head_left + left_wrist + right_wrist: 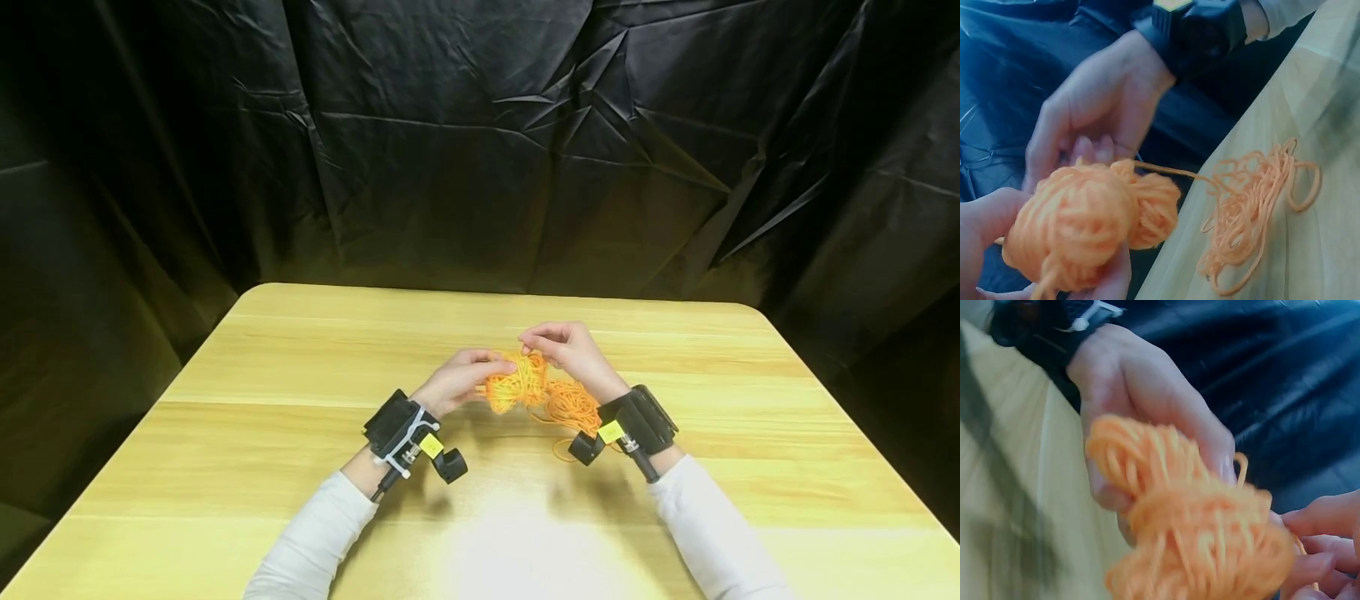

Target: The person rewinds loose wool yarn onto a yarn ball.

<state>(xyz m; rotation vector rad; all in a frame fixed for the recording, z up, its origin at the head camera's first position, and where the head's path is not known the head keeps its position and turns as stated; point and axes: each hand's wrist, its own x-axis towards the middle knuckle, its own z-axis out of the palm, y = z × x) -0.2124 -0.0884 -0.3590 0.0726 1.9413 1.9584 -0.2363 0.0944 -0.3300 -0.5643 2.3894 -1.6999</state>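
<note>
My left hand grips a bundle of orange yarn, thumb on its near side and fingers behind it. In the right wrist view the bundle is wound thickly around its middle, with loops bulging at the ends. My right hand is at the bundle's upper right, thumb and fingertips together, pinching the yarn strand. From the bundle a strand runs to a loose pile of the same yarn on the table, seen in the left wrist view.
The pile of yarn lies on the wooden table below my right wrist, a loop trailing toward me. Black wrist cameras are strapped to both forearms. Behind the table's far edge hangs a black sheet.
</note>
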